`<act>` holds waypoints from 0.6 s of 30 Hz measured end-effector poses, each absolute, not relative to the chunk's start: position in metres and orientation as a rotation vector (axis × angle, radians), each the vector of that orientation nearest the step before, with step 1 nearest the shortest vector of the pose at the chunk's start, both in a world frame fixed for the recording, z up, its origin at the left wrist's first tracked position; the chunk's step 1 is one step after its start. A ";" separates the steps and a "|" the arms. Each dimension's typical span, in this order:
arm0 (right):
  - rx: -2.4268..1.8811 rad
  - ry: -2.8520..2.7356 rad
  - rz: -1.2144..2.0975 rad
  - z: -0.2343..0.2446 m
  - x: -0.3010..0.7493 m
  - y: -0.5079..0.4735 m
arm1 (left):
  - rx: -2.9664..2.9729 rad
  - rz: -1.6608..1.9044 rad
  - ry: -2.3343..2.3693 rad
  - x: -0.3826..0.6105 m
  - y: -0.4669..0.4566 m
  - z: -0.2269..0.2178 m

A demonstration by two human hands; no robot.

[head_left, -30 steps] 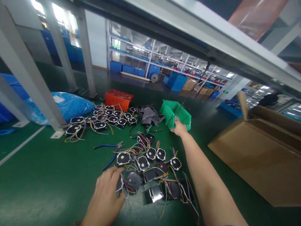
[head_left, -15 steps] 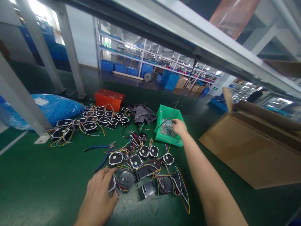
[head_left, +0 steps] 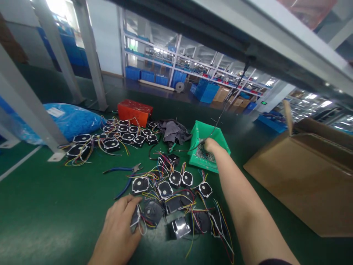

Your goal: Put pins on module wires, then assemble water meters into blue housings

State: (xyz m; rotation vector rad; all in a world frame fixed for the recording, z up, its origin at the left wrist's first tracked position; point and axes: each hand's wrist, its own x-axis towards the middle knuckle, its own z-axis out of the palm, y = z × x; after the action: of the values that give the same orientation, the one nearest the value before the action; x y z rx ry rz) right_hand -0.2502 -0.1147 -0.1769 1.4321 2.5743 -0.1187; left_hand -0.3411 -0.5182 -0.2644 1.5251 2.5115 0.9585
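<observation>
Near bench edge: left hand [head_left: 121, 224] palm down, fingers curled over edge of black motor [head_left: 152, 212], gripping it. Right arm stretched far forward, right hand [head_left: 211, 145] dipped into green bin [head_left: 203, 167], fingertips down among silver screws [head_left: 205, 157]; grip cannot be told. Motor: dark, round-faced, coloured wires trailing. Just beyond: five white-labelled motors [head_left: 164, 189]. One blue-handled pliers [head_left: 125, 171]. One red box [head_left: 135, 110].

Factory assembly floor, green workbench [head_left: 41, 206], heaps of wired motors [head_left: 165, 189], storage racks [head_left: 171, 62] with blue crates [head_left: 207, 92] behind
</observation>
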 end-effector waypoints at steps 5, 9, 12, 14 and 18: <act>1.375 2.512 -0.118 -0.163 -0.235 -0.127 | 1.476 0.942 2.498 -0.340 -0.518 -0.261; 1.359 2.521 -0.149 -0.161 -0.233 -0.138 | 1.460 0.951 2.491 -0.339 -0.517 -0.258; 1.340 2.518 -0.199 -0.165 -0.233 -0.145 | 1.464 0.969 2.490 -0.340 -0.517 -0.257; 1.328 2.505 -0.229 -0.168 -0.233 -0.147 | 1.476 0.970 2.487 -0.340 -0.518 -0.257; 1.317 2.459 -0.276 -0.173 -0.230 -0.148 | 1.489 0.964 2.484 -0.340 -0.518 -0.258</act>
State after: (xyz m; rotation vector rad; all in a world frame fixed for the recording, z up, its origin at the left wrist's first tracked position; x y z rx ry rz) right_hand -0.2305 -0.1479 -0.1726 1.3175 2.4591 -0.2759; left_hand -0.3404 -0.5185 -0.2576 1.4890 2.4839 0.9645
